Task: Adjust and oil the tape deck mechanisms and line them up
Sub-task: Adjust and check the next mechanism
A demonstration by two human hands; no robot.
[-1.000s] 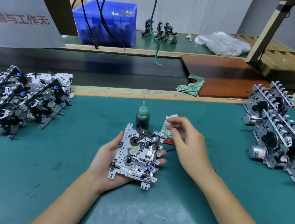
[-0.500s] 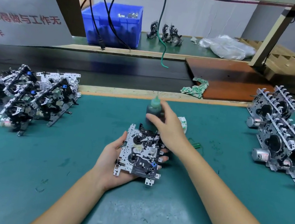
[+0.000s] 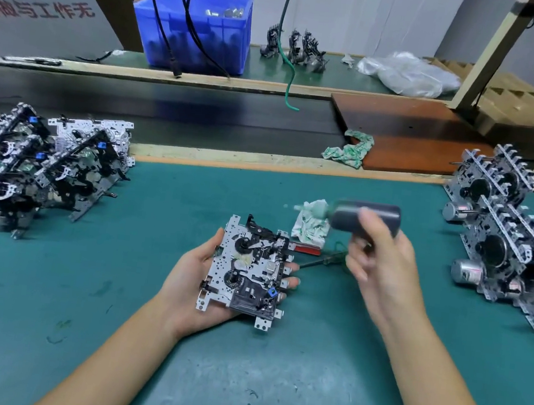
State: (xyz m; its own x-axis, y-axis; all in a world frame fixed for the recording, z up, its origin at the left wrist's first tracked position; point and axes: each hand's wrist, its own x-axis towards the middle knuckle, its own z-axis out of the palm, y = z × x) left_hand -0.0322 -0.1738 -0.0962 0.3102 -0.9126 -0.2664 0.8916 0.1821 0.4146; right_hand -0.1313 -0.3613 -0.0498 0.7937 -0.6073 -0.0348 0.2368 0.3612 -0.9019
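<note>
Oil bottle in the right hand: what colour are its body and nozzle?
The oil bottle has a dark grey body and a pale green nozzle, though motion-blurred, in the head view.

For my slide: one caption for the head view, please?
Left hand cradles mechanism; right hand tips oil bottle.

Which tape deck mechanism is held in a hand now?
The mechanism lying flat on the left hand; all the others stand grouped on the mat.

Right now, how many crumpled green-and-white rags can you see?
2. One rag lies on the green mat beside the oil bottle; the other rag sits farther back, on the brown board's edge. More could be hidden.
</note>
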